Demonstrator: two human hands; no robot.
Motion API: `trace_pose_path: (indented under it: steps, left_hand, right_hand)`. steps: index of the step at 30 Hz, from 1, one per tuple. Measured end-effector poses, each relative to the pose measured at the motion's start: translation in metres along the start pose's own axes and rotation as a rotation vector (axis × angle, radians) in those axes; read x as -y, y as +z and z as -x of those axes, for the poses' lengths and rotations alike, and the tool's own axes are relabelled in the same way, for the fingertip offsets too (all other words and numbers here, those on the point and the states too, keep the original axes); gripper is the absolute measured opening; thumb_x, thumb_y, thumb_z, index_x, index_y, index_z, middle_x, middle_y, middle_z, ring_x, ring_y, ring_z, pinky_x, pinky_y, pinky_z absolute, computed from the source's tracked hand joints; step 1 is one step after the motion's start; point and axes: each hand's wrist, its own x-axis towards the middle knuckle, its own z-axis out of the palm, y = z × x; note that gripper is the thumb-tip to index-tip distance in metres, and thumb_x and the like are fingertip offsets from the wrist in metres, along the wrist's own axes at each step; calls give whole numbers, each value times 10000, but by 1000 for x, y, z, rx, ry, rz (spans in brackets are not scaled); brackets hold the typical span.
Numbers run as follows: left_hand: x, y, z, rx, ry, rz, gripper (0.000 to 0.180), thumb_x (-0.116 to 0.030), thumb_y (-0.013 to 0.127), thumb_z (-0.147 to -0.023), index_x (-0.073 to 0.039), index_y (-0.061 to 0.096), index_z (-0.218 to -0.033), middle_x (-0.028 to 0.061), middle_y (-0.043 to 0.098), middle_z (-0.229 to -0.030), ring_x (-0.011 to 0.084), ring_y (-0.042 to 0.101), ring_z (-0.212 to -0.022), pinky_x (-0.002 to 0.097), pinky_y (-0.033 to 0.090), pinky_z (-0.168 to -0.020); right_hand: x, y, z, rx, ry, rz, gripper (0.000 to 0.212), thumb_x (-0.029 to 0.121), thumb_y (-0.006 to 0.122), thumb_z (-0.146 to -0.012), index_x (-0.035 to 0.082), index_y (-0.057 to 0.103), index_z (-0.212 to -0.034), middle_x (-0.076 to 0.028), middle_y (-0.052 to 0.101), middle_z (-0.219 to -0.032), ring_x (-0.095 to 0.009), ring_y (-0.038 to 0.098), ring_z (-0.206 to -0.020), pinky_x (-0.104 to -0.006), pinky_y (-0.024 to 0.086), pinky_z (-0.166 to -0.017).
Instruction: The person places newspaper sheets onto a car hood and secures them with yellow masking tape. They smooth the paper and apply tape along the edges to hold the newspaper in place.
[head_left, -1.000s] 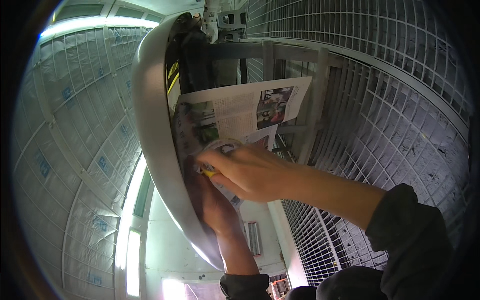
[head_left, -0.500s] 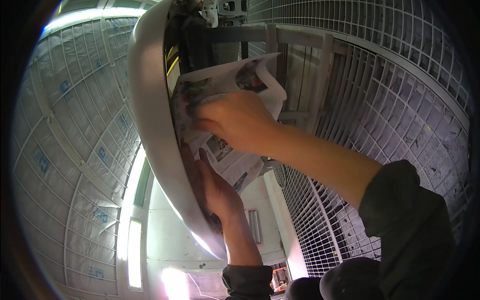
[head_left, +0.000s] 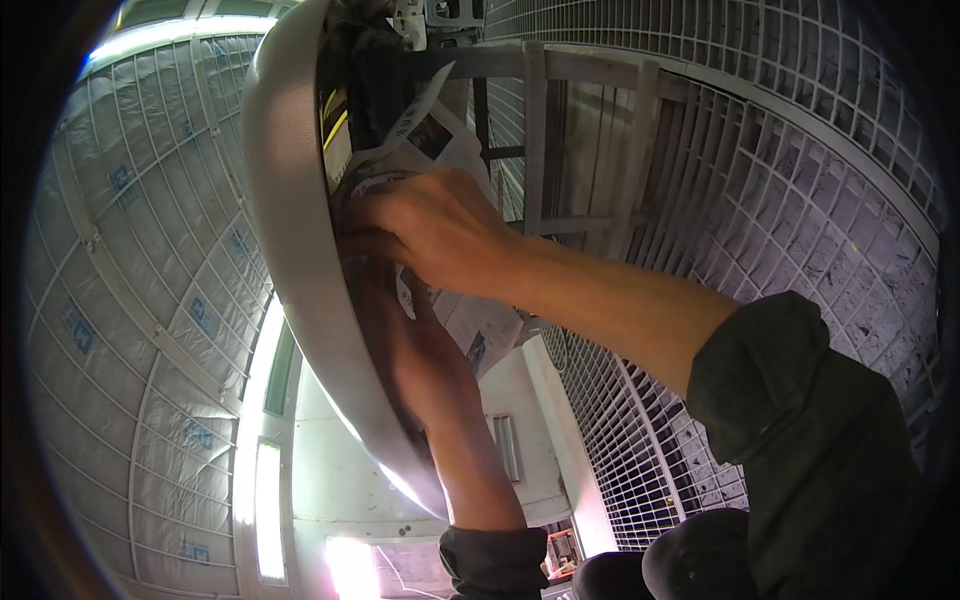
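Observation:
A large curved white panel (head_left: 290,220), like a vehicle body part, stands on edge left of my hands. A printed newspaper sheet (head_left: 480,320) is bunched against its inner edge, with one corner sticking up at the far side. My right hand (head_left: 435,230) is closed on the newspaper, fingertips at the panel's inner rim. Just below it, my left hand (head_left: 415,345) reaches up along the inside of the panel. Paper shows between its thumb and fingers, but the fingertips are in shade and partly covered by my right hand.
A grey frame (head_left: 535,140) stands beyond the newspaper. White wire mesh (head_left: 800,200) over a floor runs along the right. On the left is a mesh-covered wall with plastic sheeting (head_left: 150,250) and a bright light strip (head_left: 268,510). A yellow strip (head_left: 335,120) shows inside the panel.
My right hand has moved left and pressed the newspaper in toward the panel's edge. The sheet has crumpled and folded inward. My left hand has slid slightly farther up the inside.

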Motion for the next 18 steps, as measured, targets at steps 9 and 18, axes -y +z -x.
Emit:
trace_pose_path:
  steps: [9,18]
  left_hand:
    - [1,-9,-42,363,-222,747,380,-93,444,-1057,-1,483,-1424,146,512,-1453,226,491,-1335,371,410,-1117]
    - [-4,1,-41,123,-298,710,376,-90,494,-1035,-10,508,-1402,137,564,-1414,251,501,-1340,435,333,-1189]
  right_hand:
    - [16,-21,-7,284,93,193,162,161,615,-849,67,726,-920,-151,709,-836,-352,692,-771,-441,553,-671]
    - [29,-16,-12,203,180,396,131,114,653,-770,35,706,-860,-203,682,-723,-386,685,-686,-463,553,-635]
